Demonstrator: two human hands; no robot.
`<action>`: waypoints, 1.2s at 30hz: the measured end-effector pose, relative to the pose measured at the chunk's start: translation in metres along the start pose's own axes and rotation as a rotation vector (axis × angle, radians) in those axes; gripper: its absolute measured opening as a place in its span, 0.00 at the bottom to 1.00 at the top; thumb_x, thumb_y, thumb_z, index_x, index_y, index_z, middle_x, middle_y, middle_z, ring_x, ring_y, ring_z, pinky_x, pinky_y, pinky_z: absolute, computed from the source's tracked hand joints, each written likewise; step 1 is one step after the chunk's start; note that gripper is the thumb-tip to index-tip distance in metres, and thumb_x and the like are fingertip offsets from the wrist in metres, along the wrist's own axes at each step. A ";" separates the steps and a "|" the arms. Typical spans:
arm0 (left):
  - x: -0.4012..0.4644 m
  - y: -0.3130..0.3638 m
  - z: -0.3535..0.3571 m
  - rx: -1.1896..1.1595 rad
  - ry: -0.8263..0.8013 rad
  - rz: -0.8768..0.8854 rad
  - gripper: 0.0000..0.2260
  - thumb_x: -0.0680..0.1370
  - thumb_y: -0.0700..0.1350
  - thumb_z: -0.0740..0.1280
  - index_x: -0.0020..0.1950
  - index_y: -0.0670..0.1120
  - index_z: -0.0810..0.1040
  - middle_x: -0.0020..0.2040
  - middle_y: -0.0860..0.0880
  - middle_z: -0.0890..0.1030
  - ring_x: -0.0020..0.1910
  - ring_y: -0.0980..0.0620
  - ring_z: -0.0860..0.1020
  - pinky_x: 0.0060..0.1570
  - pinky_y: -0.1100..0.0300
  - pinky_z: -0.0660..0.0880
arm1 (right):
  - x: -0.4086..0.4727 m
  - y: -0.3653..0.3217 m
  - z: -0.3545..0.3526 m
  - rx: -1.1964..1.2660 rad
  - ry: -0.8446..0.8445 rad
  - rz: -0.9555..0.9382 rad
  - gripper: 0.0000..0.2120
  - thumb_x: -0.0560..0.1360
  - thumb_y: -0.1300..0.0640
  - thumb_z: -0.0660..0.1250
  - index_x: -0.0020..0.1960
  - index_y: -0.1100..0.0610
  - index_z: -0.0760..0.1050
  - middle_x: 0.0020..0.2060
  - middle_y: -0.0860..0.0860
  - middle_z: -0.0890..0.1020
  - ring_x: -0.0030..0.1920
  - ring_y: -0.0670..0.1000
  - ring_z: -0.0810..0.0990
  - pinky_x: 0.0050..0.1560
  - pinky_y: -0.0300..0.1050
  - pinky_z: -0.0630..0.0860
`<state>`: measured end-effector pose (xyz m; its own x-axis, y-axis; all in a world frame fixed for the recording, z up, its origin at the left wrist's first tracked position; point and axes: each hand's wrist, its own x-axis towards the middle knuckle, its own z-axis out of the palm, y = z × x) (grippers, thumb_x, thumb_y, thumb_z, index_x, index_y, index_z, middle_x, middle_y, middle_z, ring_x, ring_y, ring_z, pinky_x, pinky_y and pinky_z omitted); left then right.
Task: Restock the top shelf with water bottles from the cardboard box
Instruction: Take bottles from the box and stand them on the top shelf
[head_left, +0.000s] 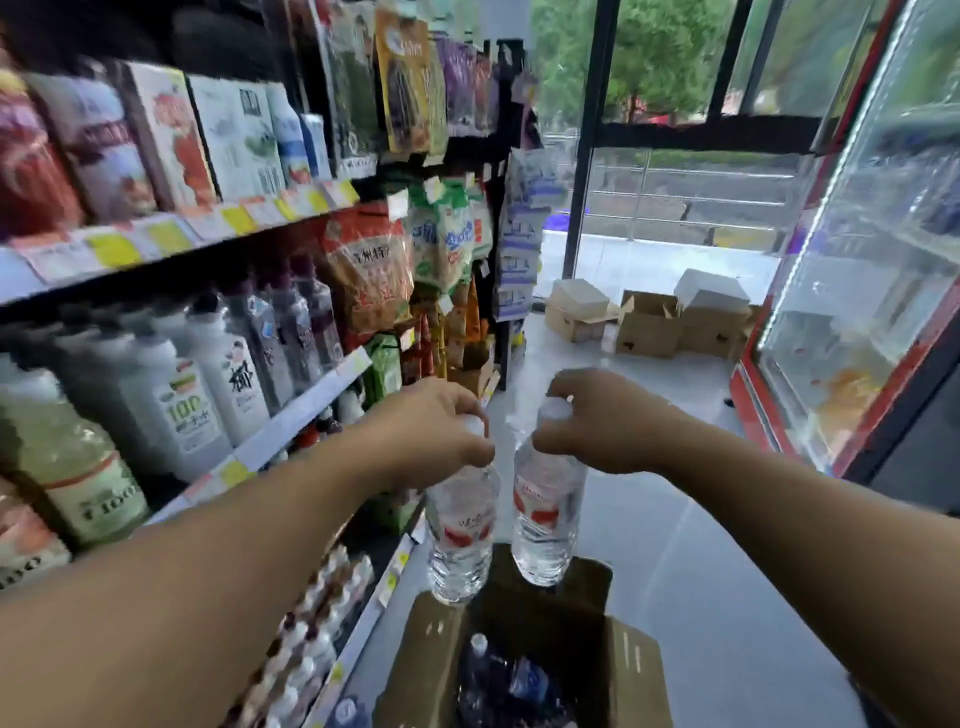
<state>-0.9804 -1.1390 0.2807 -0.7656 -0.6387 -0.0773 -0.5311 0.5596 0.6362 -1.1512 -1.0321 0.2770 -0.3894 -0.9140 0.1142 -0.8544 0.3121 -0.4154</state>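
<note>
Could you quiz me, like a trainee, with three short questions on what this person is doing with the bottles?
1. True or false: each hand holds a water bottle by its cap end.
2. Where do the two bottles hang? A) on the shelf B) above the open cardboard box C) inside the fridge
3. What is left inside the box?

Key:
1. True: left hand holds the left bottle, right hand the right bottle.
2. B, the cardboard box.
3. More bottles.
</note>
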 end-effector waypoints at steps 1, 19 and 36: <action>-0.007 0.021 -0.029 -0.015 0.021 0.005 0.06 0.72 0.47 0.74 0.47 0.52 0.81 0.39 0.51 0.80 0.29 0.52 0.75 0.29 0.61 0.73 | 0.002 -0.017 -0.031 -0.004 0.019 -0.016 0.15 0.68 0.45 0.72 0.47 0.55 0.77 0.43 0.52 0.80 0.41 0.51 0.77 0.38 0.45 0.73; -0.129 0.271 -0.407 -0.004 0.427 -0.089 0.12 0.73 0.50 0.74 0.43 0.40 0.82 0.29 0.48 0.76 0.25 0.52 0.71 0.27 0.63 0.66 | 0.049 -0.265 -0.426 0.150 0.259 -0.256 0.16 0.70 0.47 0.72 0.34 0.58 0.73 0.33 0.56 0.77 0.33 0.57 0.74 0.31 0.46 0.66; -0.208 0.237 -0.585 0.168 0.772 -0.275 0.18 0.73 0.51 0.73 0.50 0.36 0.82 0.33 0.46 0.74 0.30 0.51 0.69 0.30 0.62 0.65 | 0.118 -0.485 -0.431 0.269 0.257 -0.546 0.13 0.74 0.51 0.72 0.35 0.58 0.77 0.37 0.59 0.73 0.33 0.55 0.71 0.29 0.45 0.65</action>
<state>-0.7341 -1.1825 0.8968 -0.1699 -0.9120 0.3735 -0.7563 0.3636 0.5438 -0.9310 -1.1796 0.8804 -0.0225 -0.8210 0.5705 -0.8498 -0.2849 -0.4435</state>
